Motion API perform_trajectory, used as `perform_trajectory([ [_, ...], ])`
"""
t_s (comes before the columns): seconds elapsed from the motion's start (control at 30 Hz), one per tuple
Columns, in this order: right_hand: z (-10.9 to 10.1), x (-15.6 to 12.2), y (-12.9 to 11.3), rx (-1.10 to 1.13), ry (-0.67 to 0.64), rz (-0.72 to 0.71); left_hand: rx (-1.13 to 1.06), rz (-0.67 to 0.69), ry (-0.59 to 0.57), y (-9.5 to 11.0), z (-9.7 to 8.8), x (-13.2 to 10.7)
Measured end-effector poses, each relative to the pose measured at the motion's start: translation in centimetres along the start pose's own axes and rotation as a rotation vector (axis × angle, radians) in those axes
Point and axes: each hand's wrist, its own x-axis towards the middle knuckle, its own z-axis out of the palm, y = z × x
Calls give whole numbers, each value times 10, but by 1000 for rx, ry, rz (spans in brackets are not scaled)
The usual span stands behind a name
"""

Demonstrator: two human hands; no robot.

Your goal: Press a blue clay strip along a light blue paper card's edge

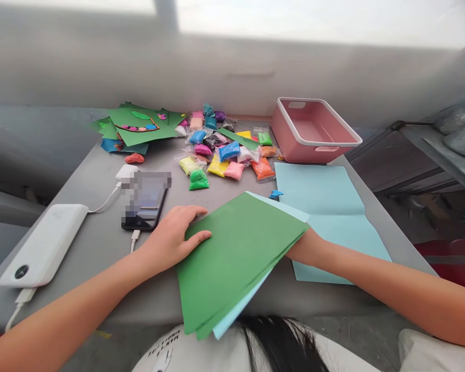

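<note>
A stack of green paper sheets [240,253], with a light blue sheet [238,309] showing from beneath it, is held tilted over the table's front edge. My left hand [180,235] grips the stack's left side, thumb on top and fingertips at the upper edge. From the right, my right hand [300,249] reaches under the stack and holds it; its fingers are hidden by the paper. To the right, a creased light blue sheet [321,194] lies flat on the table, partly below my right forearm.
Several small bags of coloured clay [228,151] lie across the table's back middle. A pink basket [313,129] stands back right. Green paper crafts [143,124] are piled back left. At left are a phone [147,201], a white power bank [46,243] and cables.
</note>
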Motion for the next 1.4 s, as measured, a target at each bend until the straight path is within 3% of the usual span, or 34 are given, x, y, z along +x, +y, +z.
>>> perform_trajectory([
  [0.13, -19, 11, -6, 73, 31, 305, 144, -99, -75, -3, 3, 0],
  [0.27, -32, 24, -8, 196, 186, 439, 118, -101, -108, 0, -3, 1],
  [0.43, -52, 47, -8, 333, 97, 387, -278, -225, 16, 8, -7, 4],
  [0.57, -64, 65, -17, 599, 228, 218, -652, -286, 322, 3, -2, 4],
  [0.63, -59, 68, -27, 584, 182, 140, -709, -234, 473, -4, 3, 5],
  [0.7, -45, 68, -35, 495, 70, 66, -685, -180, 527, -10, 7, 6],
  [0.77, -26, 67, -38, 388, 8, 21, -629, -149, 489, -13, 10, 7],
  [0.87, -2, 64, -35, 304, 84, 5, -547, -139, 404, -9, 13, 7],
  [0.93, 6, 62, -31, 331, 119, -5, -544, -122, 421, -4, 14, 6],
  [1.07, 10, 58, -33, 484, 29, -13, -610, -44, 549, 6, 12, 3],
  [1.23, 18, 53, -48, 436, -1, -31, -523, -96, 427, 18, 8, -2],
  [1.4, 21, 50, -48, 370, 23, -62, -442, -118, 534, 17, 7, -5],
])
